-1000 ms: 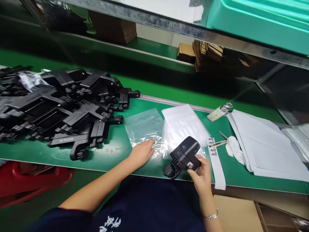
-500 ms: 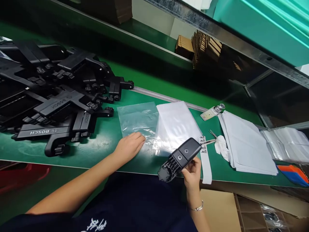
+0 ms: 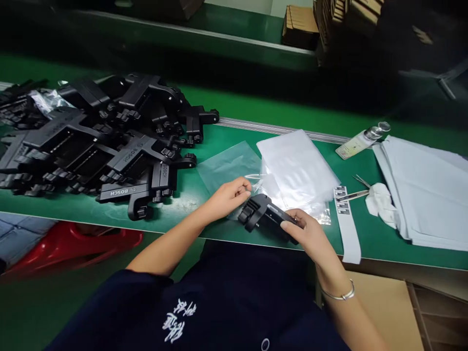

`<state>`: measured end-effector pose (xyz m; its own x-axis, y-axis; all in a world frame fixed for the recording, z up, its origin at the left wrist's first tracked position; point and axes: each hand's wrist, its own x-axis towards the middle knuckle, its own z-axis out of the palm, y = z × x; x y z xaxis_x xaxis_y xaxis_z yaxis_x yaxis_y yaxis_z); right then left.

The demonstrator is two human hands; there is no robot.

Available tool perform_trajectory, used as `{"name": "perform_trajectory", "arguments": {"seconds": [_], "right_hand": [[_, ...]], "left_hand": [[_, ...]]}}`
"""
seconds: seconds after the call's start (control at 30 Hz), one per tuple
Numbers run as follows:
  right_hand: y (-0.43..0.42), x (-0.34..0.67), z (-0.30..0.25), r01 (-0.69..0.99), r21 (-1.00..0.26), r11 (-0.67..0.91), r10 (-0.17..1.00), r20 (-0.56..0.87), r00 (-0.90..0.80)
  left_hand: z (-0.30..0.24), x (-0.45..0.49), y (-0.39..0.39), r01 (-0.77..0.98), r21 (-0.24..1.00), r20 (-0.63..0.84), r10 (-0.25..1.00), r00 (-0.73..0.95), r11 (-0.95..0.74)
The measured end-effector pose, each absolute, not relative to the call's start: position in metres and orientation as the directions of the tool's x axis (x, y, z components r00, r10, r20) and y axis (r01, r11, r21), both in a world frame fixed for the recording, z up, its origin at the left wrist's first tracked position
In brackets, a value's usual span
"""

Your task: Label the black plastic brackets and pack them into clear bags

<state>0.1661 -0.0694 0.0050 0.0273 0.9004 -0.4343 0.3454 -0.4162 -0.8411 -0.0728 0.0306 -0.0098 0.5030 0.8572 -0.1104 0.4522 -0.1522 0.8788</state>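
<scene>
My right hand (image 3: 305,229) grips one end of a black plastic bracket (image 3: 272,217), whose ribbed knob end points left toward my other hand. With fingers pinched together, my left hand (image 3: 232,197) holds the near edge of a clear plastic bag (image 3: 230,165) that lies on the green table. The bracket hovers over the table's front edge, close to the bag's edge but outside it. A stack of clear bags (image 3: 296,165) lies just right of that bag, partly behind the bracket.
Black Bosch-marked brackets (image 3: 133,156) are heaped on the left. Rightward lie a label strip (image 3: 349,239), tweezers (image 3: 353,196), a crumpled white cloth (image 3: 380,202), a small bottle (image 3: 356,146) and white sheets (image 3: 427,195). A red stool (image 3: 73,248) stands below the table edge.
The bracket has been turned over, its ribbed end now nearer my left hand. My left hand has lifted from lying on the bag to pinching its edge. The head view has shifted.
</scene>
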Motion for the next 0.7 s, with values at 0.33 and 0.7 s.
{"name": "perform_trajectory", "arguments": {"seconds": [0.33,0.7], "right_hand": [[-0.064,0.162,-0.001,0.412,-0.815,-0.408,0.909,-0.402,0.105],[-0.071,0.13,-0.028,0.877,-0.457,0.152,0.97,0.237,-0.045]], "left_hand": [[0.018,-0.081,0.019,0.445,0.858,-0.028,0.841,0.541,-0.258],[0.03,-0.03,-0.006,0.261,0.445,0.275,0.408,0.871,-0.857]]}}
